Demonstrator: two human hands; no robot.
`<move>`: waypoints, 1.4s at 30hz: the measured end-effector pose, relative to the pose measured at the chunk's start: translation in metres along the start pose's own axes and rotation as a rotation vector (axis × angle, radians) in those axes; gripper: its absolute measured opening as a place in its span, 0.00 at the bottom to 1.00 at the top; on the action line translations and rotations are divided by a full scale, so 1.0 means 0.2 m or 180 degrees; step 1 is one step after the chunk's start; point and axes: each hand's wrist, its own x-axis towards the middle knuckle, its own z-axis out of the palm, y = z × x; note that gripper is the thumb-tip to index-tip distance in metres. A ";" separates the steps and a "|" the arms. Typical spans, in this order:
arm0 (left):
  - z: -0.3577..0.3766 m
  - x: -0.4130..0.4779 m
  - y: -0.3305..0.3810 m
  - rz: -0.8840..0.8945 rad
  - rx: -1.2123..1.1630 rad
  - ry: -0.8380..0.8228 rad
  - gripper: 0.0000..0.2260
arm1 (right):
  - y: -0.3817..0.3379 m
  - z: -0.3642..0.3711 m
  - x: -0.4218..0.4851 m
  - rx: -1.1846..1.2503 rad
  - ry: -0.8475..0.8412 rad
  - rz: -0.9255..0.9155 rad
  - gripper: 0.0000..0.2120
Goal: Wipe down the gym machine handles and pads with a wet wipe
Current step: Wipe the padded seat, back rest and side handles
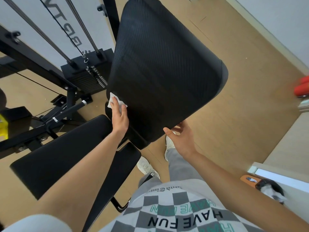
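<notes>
At the far left edge a yellow object (pixel 2 126) sits behind the black machine frame (pixel 33 52). Two guide rods and a cable run down in front of a white lettered panel (pixel 55 22) to the weight stack (pixel 87 76), which stands on a tan, wood-look floor (pixel 234 97). Below the stack a black handle bar (pixel 71 109) with chrome rings slants across the frame. The seat pad (pixel 58 153), smooth and black, fills the lower left.

The left hand (pixel 119 118) lies with straight fingers flat on the wet wipe (pixel 115 102), pressing the white, crumpled sheet against the lower left edge of the back pad (pixel 163 69). This pad is large, black and finely ribbed, tilted toward the camera, with a dull sheen across its middle.

The right hand (pixel 182 139) is at the pad's lower corner, thumb at the edge and fingers reaching toward its underside; whether it clasps the pad or only touches it cannot be told. Under it are white sneakers (pixel 147 166) and grey trousers on the floor.

Further right the floor meets a white wall (pixel 275 22) and skirting. Red rounded objects (pixel 301 87) lie at the right edge, blurred. Lower right, an orange item (pixel 249 180) lies beside a black thing with a pale cloth (pixel 270 190).
</notes>
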 end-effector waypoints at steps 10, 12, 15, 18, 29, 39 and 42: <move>0.40 -0.63 -0.21 -0.0327 -0.0279 -0.0356 0.32 | 0.01 0.02 0.00 -0.0057 0.0005 0.0048 0.23; 0.44 -0.70 -0.20 -0.0211 -0.0244 -0.0372 0.32 | 0.02 0.02 0.00 -0.0115 0.0028 0.0050 0.24; 0.42 -0.66 -0.19 -0.0035 -0.0174 -0.0253 0.31 | 0.02 0.03 0.00 -0.0200 0.0029 0.0044 0.24; 0.34 -0.51 -0.15 0.0147 -0.0096 -0.0089 0.30 | 0.02 0.03 0.00 -0.0254 0.0010 0.0060 0.24; 0.13 -0.04 -0.12 0.0487 -0.0210 0.0304 0.28 | 0.00 0.04 -0.01 -0.0580 -0.0021 0.0176 0.22; 0.34 -0.62 -0.43 0.0306 -0.0248 0.0079 0.25 | -0.05 0.15 -0.12 -0.1659 -0.0312 0.0516 0.21; 0.29 -0.68 -0.50 0.0470 -0.0151 -0.0030 0.20 | -0.07 0.21 -0.19 -0.1907 -0.1108 0.0379 0.14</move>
